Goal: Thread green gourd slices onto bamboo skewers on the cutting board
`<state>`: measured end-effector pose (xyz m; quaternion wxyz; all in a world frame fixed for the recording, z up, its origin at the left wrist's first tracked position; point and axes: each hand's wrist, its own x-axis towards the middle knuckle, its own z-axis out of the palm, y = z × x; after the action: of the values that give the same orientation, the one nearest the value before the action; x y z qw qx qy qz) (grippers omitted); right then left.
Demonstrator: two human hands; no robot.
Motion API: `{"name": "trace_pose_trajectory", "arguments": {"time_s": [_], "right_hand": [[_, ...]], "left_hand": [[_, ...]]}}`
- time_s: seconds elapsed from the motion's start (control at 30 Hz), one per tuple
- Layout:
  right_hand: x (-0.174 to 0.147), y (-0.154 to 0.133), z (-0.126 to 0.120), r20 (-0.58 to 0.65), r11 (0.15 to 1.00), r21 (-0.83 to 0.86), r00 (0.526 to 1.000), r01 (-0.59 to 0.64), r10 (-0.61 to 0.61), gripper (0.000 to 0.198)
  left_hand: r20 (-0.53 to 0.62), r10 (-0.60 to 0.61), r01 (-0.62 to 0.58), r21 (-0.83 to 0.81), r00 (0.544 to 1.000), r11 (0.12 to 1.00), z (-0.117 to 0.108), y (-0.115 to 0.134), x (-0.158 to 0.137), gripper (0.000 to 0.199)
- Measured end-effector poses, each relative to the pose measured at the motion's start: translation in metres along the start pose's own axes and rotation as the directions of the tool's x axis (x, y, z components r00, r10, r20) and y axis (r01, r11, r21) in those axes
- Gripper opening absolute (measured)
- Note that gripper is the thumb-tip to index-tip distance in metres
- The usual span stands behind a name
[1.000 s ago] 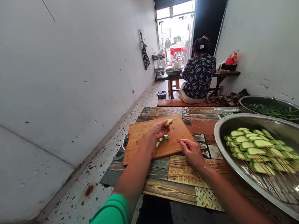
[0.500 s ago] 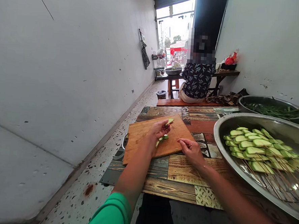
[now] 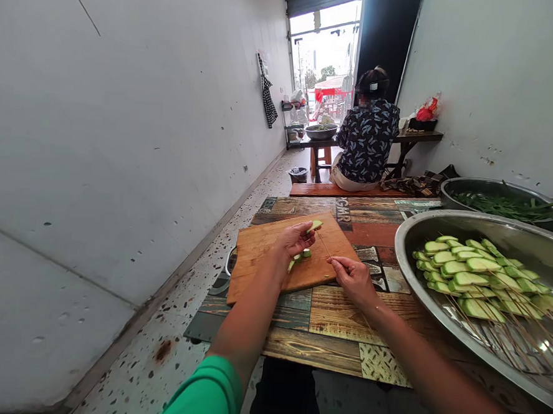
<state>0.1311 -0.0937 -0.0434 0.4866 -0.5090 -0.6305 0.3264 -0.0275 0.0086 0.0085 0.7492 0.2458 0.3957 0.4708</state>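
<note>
Over the wooden cutting board (image 3: 259,256), my left hand (image 3: 296,238) is closed on a pale green slice of vegetable (image 3: 315,225), which looks like zucchini. A thin wooden skewer (image 3: 324,242) runs from the slice down to my right hand (image 3: 353,278), whose fingers pinch it near the board's right edge. More green pieces (image 3: 306,254) lie on the board under my left hand, partly hidden by it. To the right, a large metal basin (image 3: 407,255) holds many skewered slices (image 3: 471,278), stacked with their sticks pointing toward me.
Behind the basin stands another metal bowl (image 3: 450,191) of green leaves. The patchwork-patterned table (image 3: 345,311) carries the board and basin. Beyond it, a person in a patterned shirt (image 3: 367,141) sits on a bench (image 3: 305,189), facing away. A white wall (image 3: 145,130) rises on the left.
Both hands keep nearly the same place, with the slice and skewer held between them. The seated person's head looks slightly shifted.
</note>
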Motion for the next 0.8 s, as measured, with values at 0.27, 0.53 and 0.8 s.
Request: {"name": "trace_pose_trajectory", "arguments": {"time_s": [0.27,0.53,0.8], "right_hand": [[-0.0001,0.001,0.001,0.022,0.999,0.037,1.0,-0.004,0.003,0.051],[0.0003,0.0033,0.0006,0.018,0.999,0.026,0.999,0.026,-0.027,0.048],[0.0005,0.0006,0.0014,-0.003,0.998,0.061,1.0,0.031,-0.031,0.05]], "left_hand": [[0.004,0.016,-0.016,0.044,1.0,0.999,0.0027,-0.0002,-0.0021,0.009],[0.012,-0.008,0.008,0.03,1.0,1.0,0.0051,-0.0015,-0.0049,0.009],[0.056,-0.024,0.032,-0.143,0.998,0.989,0.0073,-0.0029,-0.0046,0.018]]}}
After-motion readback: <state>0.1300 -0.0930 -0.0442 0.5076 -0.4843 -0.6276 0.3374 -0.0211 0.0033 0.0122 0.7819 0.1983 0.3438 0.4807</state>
